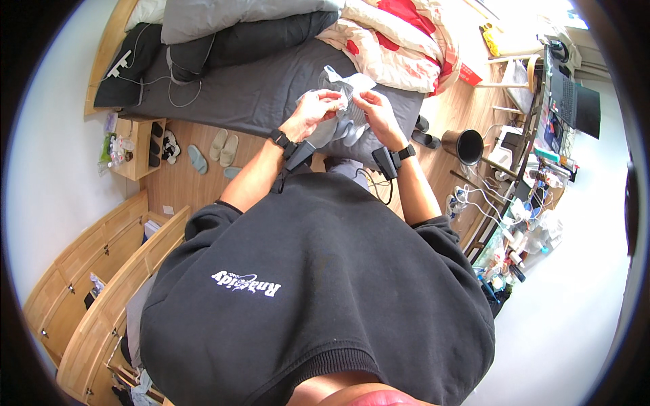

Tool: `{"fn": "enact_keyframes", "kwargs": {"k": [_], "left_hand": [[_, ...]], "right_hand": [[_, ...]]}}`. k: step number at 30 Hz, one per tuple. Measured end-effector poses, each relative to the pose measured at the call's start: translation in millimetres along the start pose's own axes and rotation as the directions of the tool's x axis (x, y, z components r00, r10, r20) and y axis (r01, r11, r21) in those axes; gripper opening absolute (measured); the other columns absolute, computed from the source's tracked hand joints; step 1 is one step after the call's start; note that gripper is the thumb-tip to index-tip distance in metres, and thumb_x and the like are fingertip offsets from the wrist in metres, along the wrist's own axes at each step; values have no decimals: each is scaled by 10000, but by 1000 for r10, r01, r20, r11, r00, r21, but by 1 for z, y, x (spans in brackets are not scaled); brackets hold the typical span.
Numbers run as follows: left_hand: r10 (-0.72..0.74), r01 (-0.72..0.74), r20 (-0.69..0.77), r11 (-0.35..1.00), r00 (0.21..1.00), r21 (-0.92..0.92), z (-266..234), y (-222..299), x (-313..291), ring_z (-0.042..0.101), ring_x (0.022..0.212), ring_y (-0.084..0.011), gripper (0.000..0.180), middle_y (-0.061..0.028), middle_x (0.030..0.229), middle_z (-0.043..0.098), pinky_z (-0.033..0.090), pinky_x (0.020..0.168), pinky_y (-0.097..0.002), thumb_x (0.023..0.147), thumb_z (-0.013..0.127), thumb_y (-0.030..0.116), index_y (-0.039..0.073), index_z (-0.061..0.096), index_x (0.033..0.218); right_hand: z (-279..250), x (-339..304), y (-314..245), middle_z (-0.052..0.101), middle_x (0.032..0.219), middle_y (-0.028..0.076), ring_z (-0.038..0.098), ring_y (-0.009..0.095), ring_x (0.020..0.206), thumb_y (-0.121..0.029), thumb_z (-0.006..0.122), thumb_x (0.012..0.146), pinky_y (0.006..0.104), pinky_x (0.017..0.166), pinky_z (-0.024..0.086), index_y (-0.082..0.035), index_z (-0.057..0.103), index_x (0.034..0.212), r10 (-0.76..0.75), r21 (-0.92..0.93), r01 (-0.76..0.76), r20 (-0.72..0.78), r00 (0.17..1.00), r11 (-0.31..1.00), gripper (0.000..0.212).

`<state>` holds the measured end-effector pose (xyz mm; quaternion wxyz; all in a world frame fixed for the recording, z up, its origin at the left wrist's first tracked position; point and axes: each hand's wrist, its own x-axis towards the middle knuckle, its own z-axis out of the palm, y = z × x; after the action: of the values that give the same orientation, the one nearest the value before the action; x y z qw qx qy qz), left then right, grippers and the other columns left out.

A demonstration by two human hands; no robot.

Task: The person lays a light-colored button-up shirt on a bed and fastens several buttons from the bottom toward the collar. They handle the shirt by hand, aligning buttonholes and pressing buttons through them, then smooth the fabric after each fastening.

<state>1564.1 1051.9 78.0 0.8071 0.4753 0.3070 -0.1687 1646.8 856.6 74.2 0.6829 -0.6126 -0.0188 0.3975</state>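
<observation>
My left hand (315,111) and my right hand (379,112) are close together above the near edge of the bed. Both pinch a light grey and white ribbed cloth piece that looks like a sock (355,82). Its upper part sticks up beyond my fingers, while folds hang between the hands. More pale grey cloth (351,132) lies just below them on the edge of the dark grey bed sheet (264,74). Whether it belongs to the same piece, I cannot tell. Each wrist wears a black strap with a dark device.
Quilts (386,54) are heaped on the bed's far side. A dark bin (462,147) and a desk with a laptop (586,108) are at right. Slippers (229,149) and a small wooden shelf (139,145) are at left. A white cable (177,101) lies on the bed.
</observation>
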Motion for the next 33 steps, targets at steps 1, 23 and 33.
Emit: {"fn": "enact_keyframes", "kwargs": {"k": [1,23,33], "left_hand": [[1,-1,-1,1000,1000,16,2,1,-1,649,958,-120,258,-28,1093,705,532,867,-275,975,696,84,47,667,1228],[130,-116,-175,989,976,92,20,5,4,651,796,-100,180,-16,908,727,533,718,-253,942,753,124,33,761,1097],[139,-132,-169,990,976,54,19,10,2,631,765,-91,173,-19,885,722,518,700,-248,931,774,166,34,759,1043]], "right_hand": [[2,0,-2,676,938,-58,589,32,842,-172,674,1001,197,753,449,-48,710,1081,-25,-22,25,-12,1000,999,152],[20,-3,2,722,923,4,635,62,838,-138,744,947,223,740,502,19,745,1070,-230,-241,193,-138,963,951,199],[24,-9,-24,740,904,120,700,132,818,-121,733,926,279,732,532,-8,749,1064,-350,-541,267,-53,935,798,179]]}}
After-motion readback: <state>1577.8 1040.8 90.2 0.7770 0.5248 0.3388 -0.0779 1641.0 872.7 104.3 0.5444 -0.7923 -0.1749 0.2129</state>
